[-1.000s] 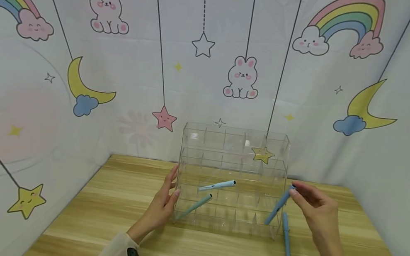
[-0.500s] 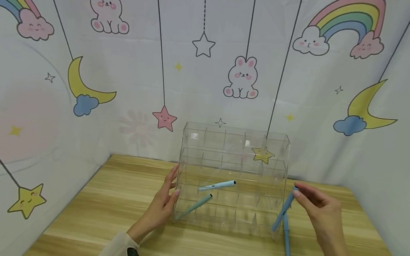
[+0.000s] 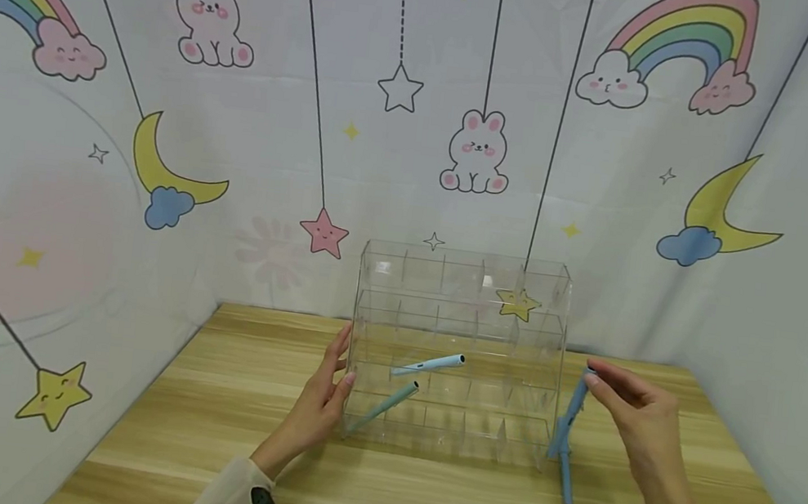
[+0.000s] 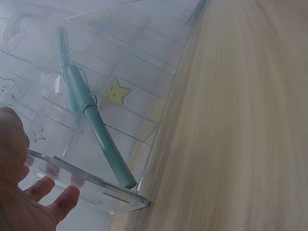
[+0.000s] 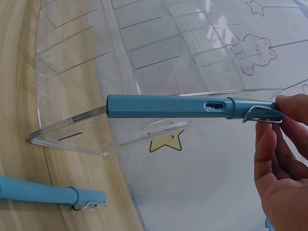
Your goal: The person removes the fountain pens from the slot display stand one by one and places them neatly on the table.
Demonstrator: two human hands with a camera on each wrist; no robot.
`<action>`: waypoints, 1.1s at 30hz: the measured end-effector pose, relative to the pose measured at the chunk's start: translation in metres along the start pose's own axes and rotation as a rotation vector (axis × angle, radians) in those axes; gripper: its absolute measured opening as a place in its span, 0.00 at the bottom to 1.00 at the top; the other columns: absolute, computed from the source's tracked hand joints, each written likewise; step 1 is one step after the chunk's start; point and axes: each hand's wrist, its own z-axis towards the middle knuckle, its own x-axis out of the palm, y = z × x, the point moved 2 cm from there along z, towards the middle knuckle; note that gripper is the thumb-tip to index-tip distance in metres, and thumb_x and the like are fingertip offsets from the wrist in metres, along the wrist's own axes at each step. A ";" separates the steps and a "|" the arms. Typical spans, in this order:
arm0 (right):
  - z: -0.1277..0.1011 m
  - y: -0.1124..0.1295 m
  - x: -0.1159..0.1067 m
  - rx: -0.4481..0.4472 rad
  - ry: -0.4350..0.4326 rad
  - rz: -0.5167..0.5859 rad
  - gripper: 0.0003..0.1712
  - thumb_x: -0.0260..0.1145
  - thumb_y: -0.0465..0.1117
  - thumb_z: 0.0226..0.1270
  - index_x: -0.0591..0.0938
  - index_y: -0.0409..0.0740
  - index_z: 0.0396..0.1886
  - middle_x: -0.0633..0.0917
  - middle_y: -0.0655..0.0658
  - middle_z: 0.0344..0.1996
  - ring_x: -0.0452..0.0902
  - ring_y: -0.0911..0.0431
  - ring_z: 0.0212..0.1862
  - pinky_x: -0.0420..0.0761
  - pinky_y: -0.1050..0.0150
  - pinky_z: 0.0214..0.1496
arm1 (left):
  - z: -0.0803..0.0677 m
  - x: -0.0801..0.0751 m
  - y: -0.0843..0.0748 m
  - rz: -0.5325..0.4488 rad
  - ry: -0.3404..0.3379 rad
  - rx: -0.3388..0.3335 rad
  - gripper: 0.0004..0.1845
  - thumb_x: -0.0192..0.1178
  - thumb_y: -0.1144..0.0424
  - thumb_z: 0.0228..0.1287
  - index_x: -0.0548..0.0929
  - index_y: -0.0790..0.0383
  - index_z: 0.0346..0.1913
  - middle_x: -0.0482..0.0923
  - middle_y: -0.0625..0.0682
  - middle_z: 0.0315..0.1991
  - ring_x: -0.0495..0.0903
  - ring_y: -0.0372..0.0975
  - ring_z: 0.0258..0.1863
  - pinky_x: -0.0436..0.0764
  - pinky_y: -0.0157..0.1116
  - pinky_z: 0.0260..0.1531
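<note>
Pinching the capped end of a blue pen (image 3: 568,413) between thumb and fingertips, the right hand (image 3: 640,429) holds it tilted, its lower end down beside the near corner of the clear organizer (image 3: 456,352), just to that hand's left. In the right wrist view the same pen (image 5: 192,107) lies across the organizer's (image 5: 144,53) side wall, with the metal clip next to the fingers (image 5: 269,144). A second blue pen (image 3: 564,474) lies flat on the desk (image 3: 211,396) just below and to the left of the right hand, close to the held pen's lower end. The left hand (image 3: 317,407) rests with fingers straight and spread against the organizer's opposite side wall. Just to the right of that hand, inside the compartments, a teal pen (image 3: 382,407) leans slanted, and a light blue pen (image 3: 429,364) sits one tier above it.
</note>
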 end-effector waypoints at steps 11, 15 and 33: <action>0.003 -0.006 -0.006 0.018 0.000 0.002 0.23 0.76 0.38 0.72 0.86 0.33 0.63 0.92 0.68 0.46 0.87 0.73 0.48 0.82 0.81 0.52 | 0.000 0.000 0.000 0.001 0.002 -0.004 0.41 0.51 0.74 0.83 0.44 0.60 0.89 0.53 0.70 0.85 0.75 0.73 0.67 0.89 0.41 0.44; 0.005 -0.009 -0.008 0.031 -0.004 -0.010 0.23 0.76 0.38 0.72 0.86 0.33 0.63 0.92 0.69 0.45 0.87 0.74 0.48 0.82 0.81 0.52 | 0.000 0.000 0.000 -0.008 0.002 -0.007 0.41 0.51 0.74 0.83 0.43 0.59 0.89 0.53 0.69 0.85 0.74 0.73 0.68 0.87 0.36 0.41; 0.009 -0.022 -0.014 0.090 0.005 0.039 0.22 0.75 0.39 0.73 0.87 0.34 0.62 0.92 0.69 0.43 0.87 0.70 0.44 0.82 0.80 0.51 | -0.001 -0.001 -0.004 0.001 0.004 0.012 0.41 0.50 0.72 0.84 0.42 0.56 0.89 0.50 0.67 0.87 0.75 0.71 0.70 0.90 0.53 0.49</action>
